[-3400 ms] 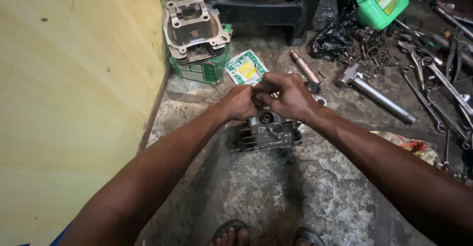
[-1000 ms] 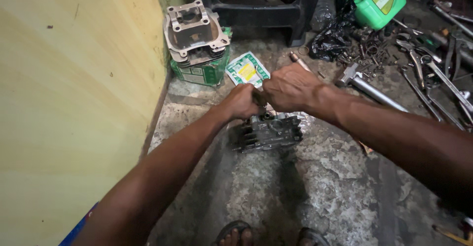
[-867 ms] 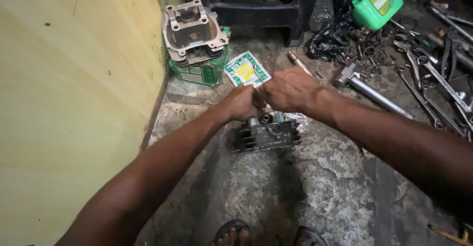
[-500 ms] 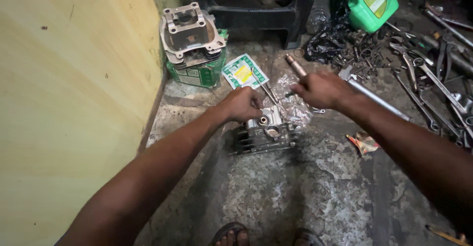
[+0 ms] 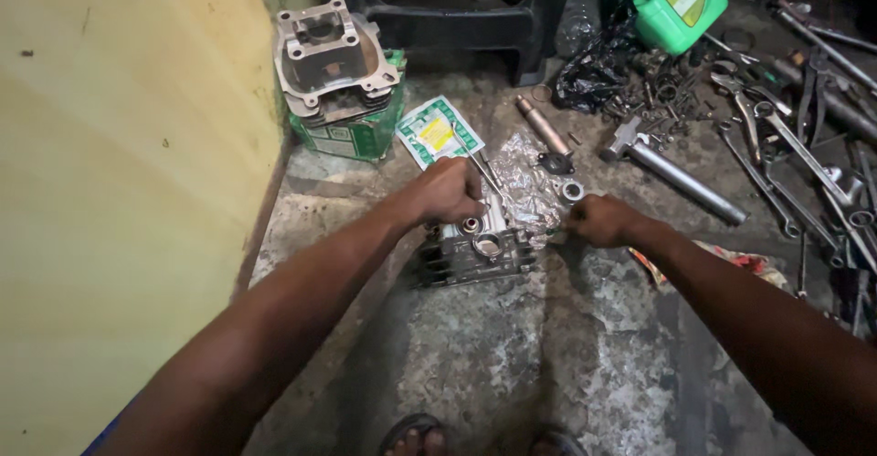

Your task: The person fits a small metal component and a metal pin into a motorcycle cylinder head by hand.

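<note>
A grey finned cylinder head (image 5: 477, 253) sits on the concrete floor between my arms. My left hand (image 5: 448, 193) rests on its top and grips a thin metal rod (image 5: 485, 171) that slants up toward the packet. Crumpled silver foil (image 5: 527, 189) lies just behind the head. My right hand (image 5: 598, 221) is curled shut at the foil's right edge, and I see nothing in it. A small round metal part (image 5: 573, 191) lies just above that hand.
An engine cylinder block (image 5: 333, 61) stands on a green box (image 5: 354, 136) by the yellow wall (image 5: 119, 191). A green-white packet (image 5: 437, 132), black stool (image 5: 457, 8), green jug (image 5: 681, 4), hammer (image 5: 671, 168), several wrenches (image 5: 776, 145) and a red rag (image 5: 731, 264) lie around.
My right hand left my left hand above the cylinder head, swung out to the right, then came down by the foil's edge. The foil now shows. My left hand stays on the head.
</note>
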